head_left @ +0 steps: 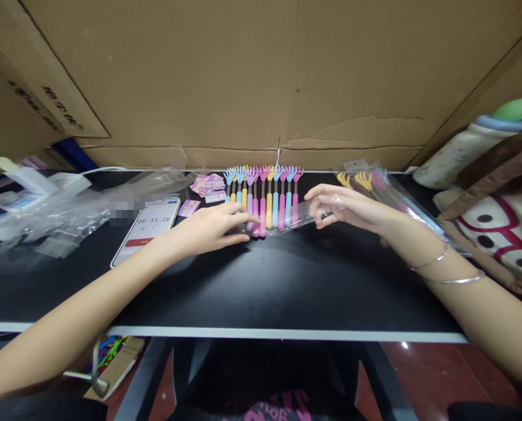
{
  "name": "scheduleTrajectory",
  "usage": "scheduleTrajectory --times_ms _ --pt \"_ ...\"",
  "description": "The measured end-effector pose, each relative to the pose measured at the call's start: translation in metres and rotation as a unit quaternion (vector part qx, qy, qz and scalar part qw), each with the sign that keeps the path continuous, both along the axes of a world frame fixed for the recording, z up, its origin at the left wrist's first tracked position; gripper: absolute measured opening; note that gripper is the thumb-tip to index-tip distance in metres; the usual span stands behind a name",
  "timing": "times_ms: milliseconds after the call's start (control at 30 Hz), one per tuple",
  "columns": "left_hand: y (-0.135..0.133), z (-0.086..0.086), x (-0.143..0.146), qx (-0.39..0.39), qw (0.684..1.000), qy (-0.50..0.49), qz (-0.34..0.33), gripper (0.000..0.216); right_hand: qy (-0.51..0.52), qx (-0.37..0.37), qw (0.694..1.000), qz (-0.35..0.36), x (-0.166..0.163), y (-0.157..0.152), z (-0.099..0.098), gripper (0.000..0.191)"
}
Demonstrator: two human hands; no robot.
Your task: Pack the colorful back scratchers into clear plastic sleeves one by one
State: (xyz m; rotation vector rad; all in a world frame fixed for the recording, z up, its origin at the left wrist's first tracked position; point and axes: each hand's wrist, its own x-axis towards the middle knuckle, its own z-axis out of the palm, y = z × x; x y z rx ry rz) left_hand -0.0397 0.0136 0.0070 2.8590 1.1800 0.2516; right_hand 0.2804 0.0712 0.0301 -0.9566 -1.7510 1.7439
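Observation:
A row of several small back-scratchers (265,199) with pastel handles and hand-shaped heads lies on the black table (252,280), heads toward the cardboard wall. My left hand (210,228) rests flat at the left end of the row, fingers stretched over the handle ends. My right hand (344,206) pinches a clear plastic bag (300,215) that lies across the handle ends at the right of the row.
A phone (149,229) showing a running timer lies left of the row, with small pink cards (208,186) behind it. Clear bags (68,216) and white chargers sit far left. Bagged scratchers (388,187) and a plush bag (493,216) sit right. Cardboard (261,76) walls the back.

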Motion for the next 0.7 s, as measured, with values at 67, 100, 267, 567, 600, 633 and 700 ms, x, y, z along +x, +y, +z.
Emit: scheduleTrajectory --times_ms 67,100,267,567,600,633,700 --pt "0.000 0.000 0.001 -0.004 1.000 -0.001 0.002 0.038 -0.003 -0.005 1.000 0.003 -0.002 -0.001 -0.003 0.037" --pt "0.000 0.000 0.001 -0.003 1.000 -0.001 0.002 0.038 -0.005 -0.009 1.000 0.004 -0.003 -0.002 -0.005 0.037" --pt "0.000 -0.002 0.001 0.008 1.000 -0.002 0.004 0.039 -0.026 -0.008 1.000 0.016 -0.011 -0.009 -0.012 0.038" --pt "-0.003 0.000 0.003 0.032 0.999 0.009 0.013 0.038 -0.054 0.021 0.998 -0.037 -0.021 -0.014 -0.013 0.027" --pt "-0.003 0.000 0.004 0.032 0.999 0.007 0.012 0.038 -0.056 0.025 0.997 -0.038 -0.021 -0.014 -0.013 0.026" --pt "-0.003 0.000 0.004 0.031 0.999 0.005 0.011 0.039 -0.059 0.031 0.997 -0.037 -0.022 -0.014 -0.014 0.027" --pt "-0.003 0.000 0.004 0.026 1.000 0.000 0.009 0.040 -0.067 0.047 0.996 -0.032 -0.023 -0.015 -0.014 0.031"
